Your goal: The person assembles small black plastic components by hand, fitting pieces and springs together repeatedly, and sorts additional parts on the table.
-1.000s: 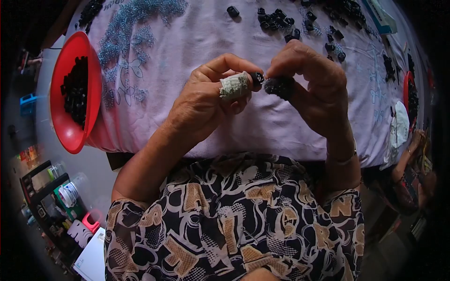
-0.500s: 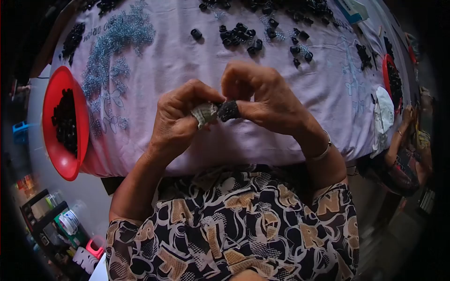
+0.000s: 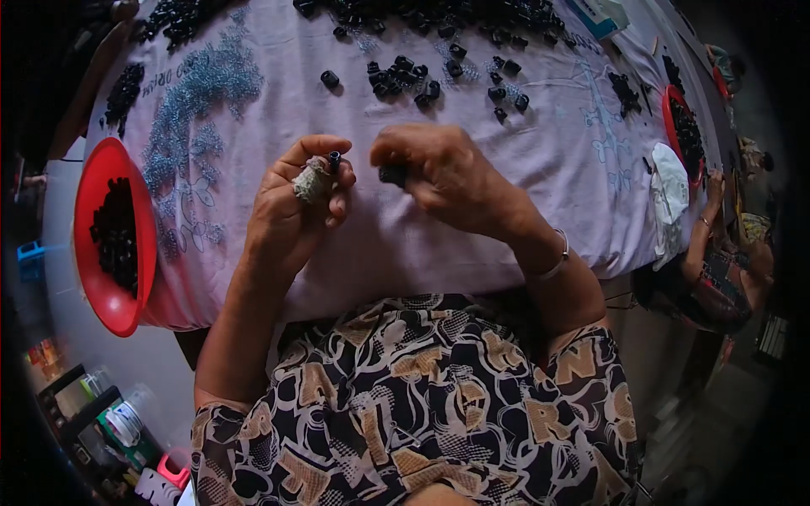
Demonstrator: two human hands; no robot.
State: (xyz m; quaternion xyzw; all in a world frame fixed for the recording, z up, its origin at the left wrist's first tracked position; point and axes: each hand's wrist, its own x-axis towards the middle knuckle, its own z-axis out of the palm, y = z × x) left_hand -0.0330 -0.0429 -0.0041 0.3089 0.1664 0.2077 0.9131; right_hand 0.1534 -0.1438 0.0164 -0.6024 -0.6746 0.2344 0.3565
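Between the fingertips of my left hand (image 3: 291, 202) is a small black piece (image 3: 335, 160); a pale wrapping covers one of the fingers. My right hand (image 3: 456, 177) is closed just to the right, apart from the left one, with a dark covering (image 3: 392, 174) on its thumb. Whether its fingertips hold anything is hidden. Beyond both hands, a small group of black pieces (image 3: 396, 78) and one single black piece (image 3: 330, 79) lie on the pink cloth (image 3: 354, 270).
A red bowl (image 3: 126, 316) of black pieces stands at the left edge, another red bowl (image 3: 671, 126) at the right. A large black pile (image 3: 456, 10) lies at the far side. White crumpled plastic (image 3: 669, 194) is near a co-worker's arm (image 3: 704, 223) on the right.
Both hands have shifted left in view and drawn apart from each other. The black piece in my left hand now shows upright. The view has turned, and the cloth's far side shows more.
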